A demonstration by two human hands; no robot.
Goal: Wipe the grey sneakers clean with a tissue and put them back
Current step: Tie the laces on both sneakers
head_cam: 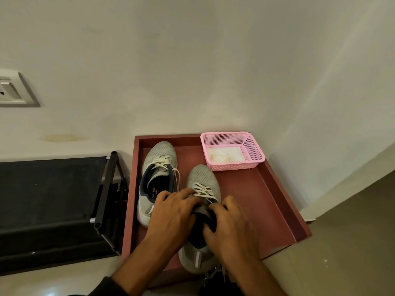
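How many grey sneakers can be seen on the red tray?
2. One sneaker lies at the tray's left side, untouched. The other sneaker is in the middle, under both hands. None seems hidden.

A reddish-brown tray point(275, 189) is sitting on the floor against the wall. Two grey sneakers are lying in it, toes pointing toward 12 o'clock. The left sneaker point(157, 169) is resting untouched at the tray's 9 o'clock side. The right sneaker point(203, 178) is being gripped at its collar: the left hand point(173, 214) is curling over the tongue and laces, the right hand point(230, 227) is hooking fingers into the opening. A pink basket point(253, 153) holding white tissues point(224, 155) is sitting at 1 o'clock. A black rack point(104, 199) is standing at 9 o'clock.
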